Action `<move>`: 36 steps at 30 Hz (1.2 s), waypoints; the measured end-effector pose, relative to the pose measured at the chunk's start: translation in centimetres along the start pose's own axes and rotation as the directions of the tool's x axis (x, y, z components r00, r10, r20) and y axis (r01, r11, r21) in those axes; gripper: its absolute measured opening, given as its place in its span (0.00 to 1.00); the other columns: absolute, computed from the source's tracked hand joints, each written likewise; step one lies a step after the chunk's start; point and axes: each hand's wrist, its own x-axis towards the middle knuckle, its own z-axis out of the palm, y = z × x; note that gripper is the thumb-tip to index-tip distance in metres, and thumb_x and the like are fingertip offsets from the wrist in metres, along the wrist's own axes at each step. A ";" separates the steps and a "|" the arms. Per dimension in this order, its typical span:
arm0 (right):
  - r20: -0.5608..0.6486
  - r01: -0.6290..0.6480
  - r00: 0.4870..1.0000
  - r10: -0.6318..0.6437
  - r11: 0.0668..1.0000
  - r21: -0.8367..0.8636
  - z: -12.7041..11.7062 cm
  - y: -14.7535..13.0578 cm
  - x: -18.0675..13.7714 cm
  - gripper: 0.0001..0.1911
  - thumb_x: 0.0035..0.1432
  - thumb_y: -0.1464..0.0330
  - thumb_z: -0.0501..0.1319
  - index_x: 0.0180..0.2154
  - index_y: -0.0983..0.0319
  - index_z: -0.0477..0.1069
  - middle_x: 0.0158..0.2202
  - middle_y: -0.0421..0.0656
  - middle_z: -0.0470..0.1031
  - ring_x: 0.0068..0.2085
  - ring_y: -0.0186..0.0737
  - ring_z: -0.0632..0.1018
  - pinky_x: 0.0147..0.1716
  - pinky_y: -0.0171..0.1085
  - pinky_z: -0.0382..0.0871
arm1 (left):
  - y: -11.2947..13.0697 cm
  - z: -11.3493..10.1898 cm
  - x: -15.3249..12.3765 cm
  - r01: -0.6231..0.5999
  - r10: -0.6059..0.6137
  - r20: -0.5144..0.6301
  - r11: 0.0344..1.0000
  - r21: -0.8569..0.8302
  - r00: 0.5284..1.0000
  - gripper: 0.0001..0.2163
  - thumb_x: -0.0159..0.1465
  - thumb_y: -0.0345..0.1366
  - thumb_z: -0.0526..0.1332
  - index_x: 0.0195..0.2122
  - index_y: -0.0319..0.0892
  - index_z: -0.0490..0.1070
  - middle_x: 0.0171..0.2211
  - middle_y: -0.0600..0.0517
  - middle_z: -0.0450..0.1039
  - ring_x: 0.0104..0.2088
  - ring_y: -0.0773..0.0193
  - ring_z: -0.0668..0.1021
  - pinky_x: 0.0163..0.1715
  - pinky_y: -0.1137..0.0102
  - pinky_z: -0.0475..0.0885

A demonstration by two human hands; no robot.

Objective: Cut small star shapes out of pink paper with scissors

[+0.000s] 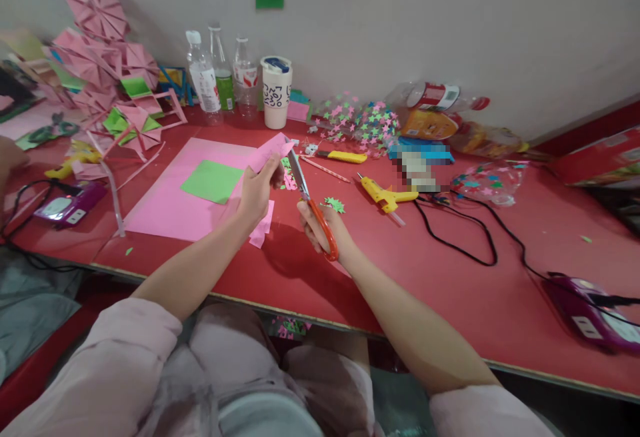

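Observation:
My left hand (260, 187) is closed on a strip of pink paper (273, 148), held a little above the table. In my right hand (320, 227) is a pair of scissors with orange handles (324, 230); the blades reach up to the strip's right end. Under my left hand lies a large pink sheet (165, 184) with a green paper square (213, 181) on top. A pink scrap (262, 226) is beside my left wrist. Small green cut pieces (335, 205) lie just past my right hand.
A yellow glue gun (387, 195), a yellow utility knife (343, 156) and a striped stick (326, 169) lie ahead. Bottles (204, 80) and a white cup (276, 94) stand by the wall. Folded pink paper shapes (100, 57) are at left; a black cord (460, 224) crosses at right.

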 end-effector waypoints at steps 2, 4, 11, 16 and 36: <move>0.000 0.003 1.000 -0.003 1.000 -0.002 0.0 0.1 0.1 0.27 0.55 0.45 0.55 0.20 0.58 0.53 0.08 0.32 0.54 0.09 0.27 0.57 0.08 0.30 0.52 | 0.2 -0.1 0.2 0.041 -0.041 -0.017 0.999 -0.030 0.999 0.18 0.56 0.48 0.63 0.18 0.41 0.63 0.16 0.58 0.62 0.17 0.76 0.65 0.18 0.76 0.59; 0.002 -0.003 1.000 0.003 1.000 -0.005 -0.1 0.1 0.3 0.26 0.54 0.45 0.56 0.20 0.58 0.53 0.08 0.31 0.54 0.09 0.27 0.57 0.08 0.30 0.52 | 0.4 -0.3 0.5 0.087 -0.091 -0.035 0.992 -0.087 0.995 0.16 0.55 0.47 0.64 0.19 0.41 0.64 0.17 0.58 0.64 0.18 0.76 0.66 0.18 0.76 0.60; 0.012 0.018 1.000 -0.017 0.999 -0.036 -0.4 0.8 0.7 0.27 0.53 0.46 0.58 0.19 0.58 0.52 0.08 0.32 0.53 0.10 0.28 0.58 0.08 0.31 0.50 | 0.2 -1.3 1.8 0.150 -0.168 -0.060 0.961 -0.232 0.984 0.11 0.56 0.39 0.64 0.22 0.42 0.64 0.18 0.59 0.66 0.18 0.78 0.68 0.18 0.78 0.62; -0.001 -0.012 1.000 0.011 0.996 -0.089 -0.4 1.4 1.0 0.27 0.52 0.46 0.58 0.19 0.59 0.54 0.09 0.33 0.55 0.10 0.28 0.58 0.09 0.31 0.52 | 0.2 -1.5 2.0 0.064 -0.071 -0.054 0.991 -0.120 0.996 0.08 0.57 0.37 0.62 0.25 0.43 0.64 0.20 0.59 0.68 0.19 0.77 0.70 0.21 0.78 0.65; 0.008 -0.019 1.000 0.021 0.967 -0.255 -0.7 1.0 0.9 0.27 0.53 0.44 0.55 0.21 0.61 0.60 0.11 0.33 0.57 0.11 0.28 0.61 0.12 0.30 0.55 | 1.0 -1.6 2.2 0.100 -0.097 0.040 0.992 -0.075 0.994 0.05 0.59 0.30 0.56 0.26 0.40 0.67 0.16 0.58 0.65 0.16 0.77 0.67 0.16 0.79 0.60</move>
